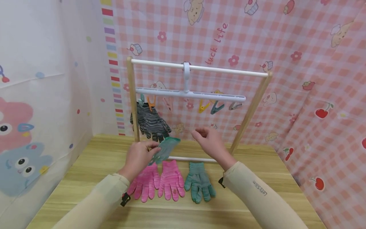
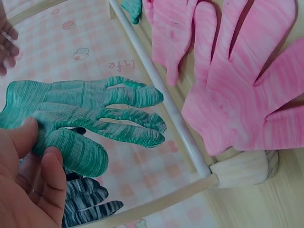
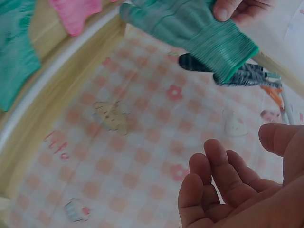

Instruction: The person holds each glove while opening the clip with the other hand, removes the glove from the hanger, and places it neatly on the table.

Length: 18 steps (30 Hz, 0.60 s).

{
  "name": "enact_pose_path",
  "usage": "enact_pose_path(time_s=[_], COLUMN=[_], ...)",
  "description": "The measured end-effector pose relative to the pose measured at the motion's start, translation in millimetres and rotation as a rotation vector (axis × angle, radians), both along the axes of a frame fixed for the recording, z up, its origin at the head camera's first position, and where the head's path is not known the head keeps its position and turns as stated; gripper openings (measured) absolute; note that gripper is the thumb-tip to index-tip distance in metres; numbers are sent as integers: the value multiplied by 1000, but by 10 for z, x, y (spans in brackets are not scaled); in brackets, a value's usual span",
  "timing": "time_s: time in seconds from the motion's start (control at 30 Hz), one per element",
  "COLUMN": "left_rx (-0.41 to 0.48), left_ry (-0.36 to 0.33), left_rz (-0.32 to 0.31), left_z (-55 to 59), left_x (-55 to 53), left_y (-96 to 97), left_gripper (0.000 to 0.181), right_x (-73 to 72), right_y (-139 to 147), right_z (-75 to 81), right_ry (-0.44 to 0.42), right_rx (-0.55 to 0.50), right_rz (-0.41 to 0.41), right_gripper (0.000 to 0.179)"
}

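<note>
Between thumb and fingers, my left hand [image 1: 140,156] pinches a green knitted glove [image 1: 167,149] near its cuff. In the left wrist view the glove [image 2: 80,107] stretches out sideways, its fingers pointing away from my hand. My right hand [image 1: 210,141] is raised to the right of that glove, with loosely bent fingers [image 3: 228,180] and nothing held. A second green glove [image 1: 198,181] lies on the table beside two pink gloves [image 1: 171,181]. Behind my left hand, a black-and-grey striped glove [image 1: 150,122] hangs from clips at the left end of a hanger [image 1: 194,94].
The white hanger hangs from the top bar [image 1: 228,70] of a wooden-sided rack [image 1: 251,108]. Along it hang more clips, including an orange clip [image 1: 151,103], a yellow clip [image 1: 203,106] and a blue-grey clip [image 1: 217,108]. Patterned cloth [image 1: 177,28] surrounds the wooden table [image 1: 228,210].
</note>
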<state>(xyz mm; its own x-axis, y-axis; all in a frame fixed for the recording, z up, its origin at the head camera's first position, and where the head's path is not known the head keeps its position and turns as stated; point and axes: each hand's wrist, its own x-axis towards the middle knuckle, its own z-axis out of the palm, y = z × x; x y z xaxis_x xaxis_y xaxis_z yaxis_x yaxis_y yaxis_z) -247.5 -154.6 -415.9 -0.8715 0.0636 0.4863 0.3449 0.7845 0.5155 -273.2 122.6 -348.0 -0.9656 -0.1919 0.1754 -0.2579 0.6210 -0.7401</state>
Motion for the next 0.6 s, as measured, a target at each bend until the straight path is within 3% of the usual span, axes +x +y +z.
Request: enact_pose_path(time_s=[0.3,0.6], left_rx=[25,96], left_ry=[55,-28], left_rz=[-57,-146], left_z=[-94,-136], left_x=[50,133], left_y=[74,244], left_gripper=[15,12], right_x=[162,392], right_y=[535,1050], right_z=[-328,-519], right_ry=[9,-34], right_rx=[-31,-25], right_rz=[-78,-163], right_gripper=[48,50])
